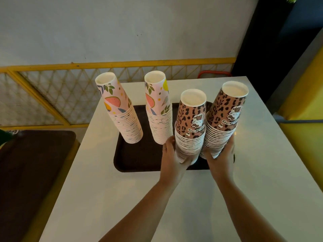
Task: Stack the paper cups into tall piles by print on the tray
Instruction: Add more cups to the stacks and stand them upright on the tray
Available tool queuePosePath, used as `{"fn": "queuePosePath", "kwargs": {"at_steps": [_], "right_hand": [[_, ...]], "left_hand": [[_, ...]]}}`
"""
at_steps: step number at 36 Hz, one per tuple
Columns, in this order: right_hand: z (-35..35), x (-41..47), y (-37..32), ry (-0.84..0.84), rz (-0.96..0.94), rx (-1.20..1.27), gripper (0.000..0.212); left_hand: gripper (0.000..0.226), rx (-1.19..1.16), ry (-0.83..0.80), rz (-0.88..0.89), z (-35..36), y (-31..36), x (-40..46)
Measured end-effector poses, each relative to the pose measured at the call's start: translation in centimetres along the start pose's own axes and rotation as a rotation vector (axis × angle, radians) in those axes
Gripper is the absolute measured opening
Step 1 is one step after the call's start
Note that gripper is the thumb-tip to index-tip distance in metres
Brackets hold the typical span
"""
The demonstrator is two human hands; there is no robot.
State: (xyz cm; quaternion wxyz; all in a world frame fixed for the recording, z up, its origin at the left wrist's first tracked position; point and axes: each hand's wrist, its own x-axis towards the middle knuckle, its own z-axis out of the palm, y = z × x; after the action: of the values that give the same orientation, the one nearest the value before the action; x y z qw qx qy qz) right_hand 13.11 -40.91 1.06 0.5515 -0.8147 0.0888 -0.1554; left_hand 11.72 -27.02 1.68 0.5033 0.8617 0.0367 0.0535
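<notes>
White table (122, 198) bearing dark tray (139, 158) | my left hand (172, 154) and right hand (222, 152) each wrapped round a leopard-print pile (190, 130), (223, 119) at its base on the tray's right | two fruit-print piles (122, 112), (160, 110) stand free, left | yellow lattice railing (52, 95), pale wall (122, 28) behind.
</notes>
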Motion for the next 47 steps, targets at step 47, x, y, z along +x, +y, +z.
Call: {"fn": "queuePosePath", "kwargs": {"at_steps": [47], "right_hand": [[6.0,-3.5,1.6,0.285,-0.076,-0.113,0.047]], "left_hand": [[0.101,-0.111,0.5,-0.149,-3.1,-4.0,4.5]]}}
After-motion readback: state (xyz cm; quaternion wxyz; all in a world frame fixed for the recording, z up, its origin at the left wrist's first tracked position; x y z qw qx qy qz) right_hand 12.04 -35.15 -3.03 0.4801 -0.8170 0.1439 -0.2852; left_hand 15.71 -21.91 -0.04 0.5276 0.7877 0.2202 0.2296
